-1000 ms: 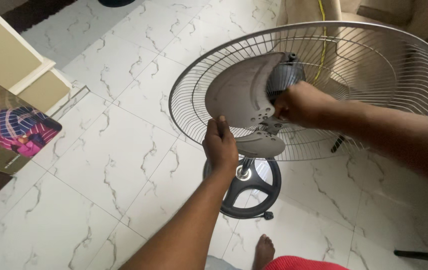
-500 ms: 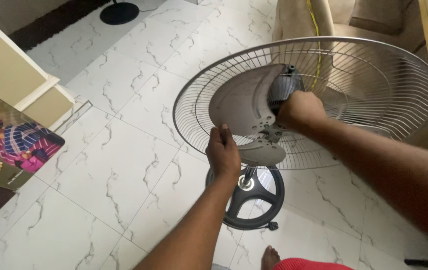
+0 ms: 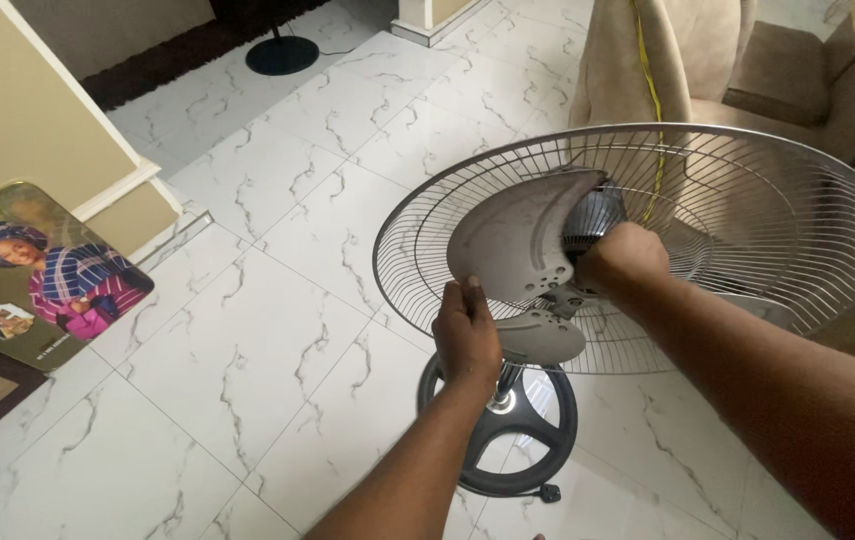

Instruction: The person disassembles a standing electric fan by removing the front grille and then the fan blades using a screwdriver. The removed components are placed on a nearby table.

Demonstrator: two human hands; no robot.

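We've got the left hand (image 3: 466,337) gripping the gray fan blade (image 3: 517,240) and the right hand (image 3: 624,257) closed on the hub (image 3: 594,212) beside it, front guard off, blade still mounted inside the rear grille (image 3: 747,220).

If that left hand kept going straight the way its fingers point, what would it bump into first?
Most likely the grey fan blade: the left hand already grips its lower edge, fingers pointing up. Depth is hard to judge.

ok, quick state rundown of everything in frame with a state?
Fan guard: front half off, rear half mounted.
Fan blade: exposed, on the hub.
Left hand: closed on the blade's edge.
Right hand: closed at the hub.
Fan base: flat on the floor.
Printed board: leaning on the wall.
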